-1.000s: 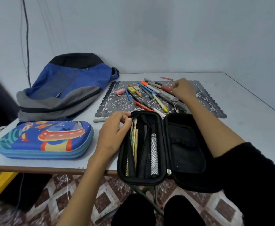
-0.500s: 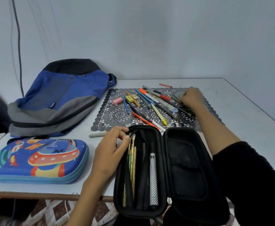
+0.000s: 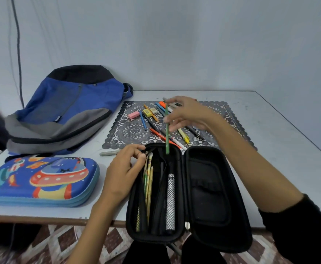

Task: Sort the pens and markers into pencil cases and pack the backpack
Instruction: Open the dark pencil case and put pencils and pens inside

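Note:
A black pencil case (image 3: pixel 209 197) lies open at the table's near edge, with several pencils and a patterned pen in its left half. My left hand (image 3: pixel 124 173) grips the top left rim of the case. My right hand (image 3: pixel 189 114) pinches a green pencil (image 3: pixel 167 134) that hangs almost upright, its lower end just above the case's top edge. Behind it, several pens and markers (image 3: pixel 182 136) and erasers (image 3: pixel 134 115) are scattered on a dark lace mat (image 3: pixel 129 132). A blue and grey backpack (image 3: pixel 68 111) lies at the back left. A blue spaceship-print pencil case (image 3: pixel 41 181) sits zipped at the left.
A grey marker (image 3: pixel 109 153) lies on the white table (image 3: pixel 281 141) between the mat and my left hand. A dark cable (image 3: pixel 18 50) hangs down the wall at the left. The table's near edge runs under the black case, with patterned floor below.
My right hand has lifted off the pile on the mat with a green pencil and brought it toward the black case. My left hand has kept its hold on the case rim.

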Motion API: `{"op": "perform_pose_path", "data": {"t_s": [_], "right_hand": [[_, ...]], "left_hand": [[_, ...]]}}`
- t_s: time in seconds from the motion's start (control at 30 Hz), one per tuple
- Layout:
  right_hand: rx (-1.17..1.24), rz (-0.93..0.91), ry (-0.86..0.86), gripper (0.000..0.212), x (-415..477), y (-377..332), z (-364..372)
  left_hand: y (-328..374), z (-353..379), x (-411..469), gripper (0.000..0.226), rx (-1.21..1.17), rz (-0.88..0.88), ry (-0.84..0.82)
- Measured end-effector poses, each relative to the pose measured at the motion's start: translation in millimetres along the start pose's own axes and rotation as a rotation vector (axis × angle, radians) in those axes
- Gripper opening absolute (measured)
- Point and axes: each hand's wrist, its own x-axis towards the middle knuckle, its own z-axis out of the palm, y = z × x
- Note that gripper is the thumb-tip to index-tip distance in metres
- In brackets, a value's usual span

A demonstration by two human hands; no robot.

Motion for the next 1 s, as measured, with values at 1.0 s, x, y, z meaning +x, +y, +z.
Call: {"op": "perform_pose_path", "data": {"t_s": [1.0], "right_hand": [[-1.02,0.007,0.425,0.012,66.5,37.5,-39.6]], "left_hand": [[7.7,-3.0,-8.9,0.025,-0.012,-0.032,-0.002]]}}
